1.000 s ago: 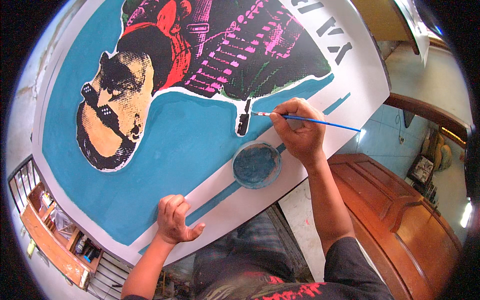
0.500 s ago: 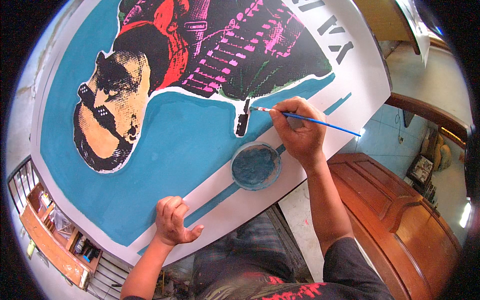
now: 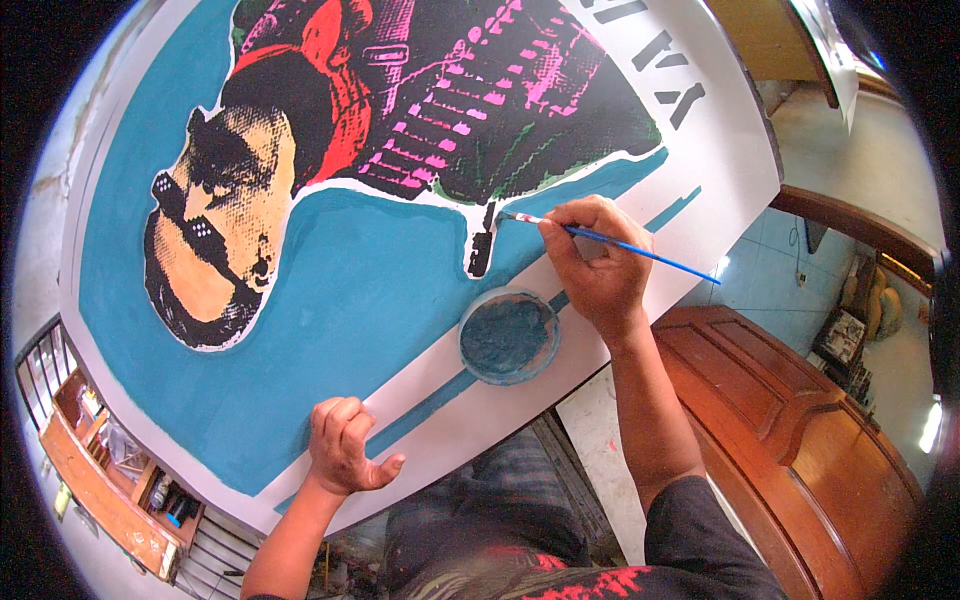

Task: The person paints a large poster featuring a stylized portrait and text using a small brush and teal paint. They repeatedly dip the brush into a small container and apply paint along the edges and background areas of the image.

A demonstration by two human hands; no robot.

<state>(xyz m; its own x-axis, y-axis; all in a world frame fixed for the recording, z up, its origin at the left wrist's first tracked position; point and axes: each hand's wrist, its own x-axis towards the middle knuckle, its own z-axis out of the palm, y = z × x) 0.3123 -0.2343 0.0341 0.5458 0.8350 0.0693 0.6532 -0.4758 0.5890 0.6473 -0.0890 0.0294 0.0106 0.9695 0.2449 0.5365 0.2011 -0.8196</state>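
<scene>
My right hand [image 3: 600,260] pinches a thin blue-handled paintbrush [image 3: 640,248] near its ferrule. The bristle end touches the painting [image 3: 380,300], beside a small black upright shape [image 3: 481,254] edged in white below the figure's dark jacket. Blue paint covers much of the background around a black, peach, red and pink figure. Just below the brush stands a round tub [image 3: 508,335] of blue paint, set on the white border. My left hand [image 3: 345,445] rests on the lower edge of the sheet with fingers loosely curled and thumb stretched out, holding nothing.
A carved brown wooden panel [image 3: 790,400] lies to the right, below the sheet's edge. At lower left is a wooden shelf unit [image 3: 105,470] with assorted items beside dark metal bars [image 3: 45,370]. Black letter shapes [image 3: 670,75] run along the upper right border.
The view has shifted slightly, and the brush tip sits a touch farther right along the white edge. The left hand stays where it was, and the tub has not been moved.
</scene>
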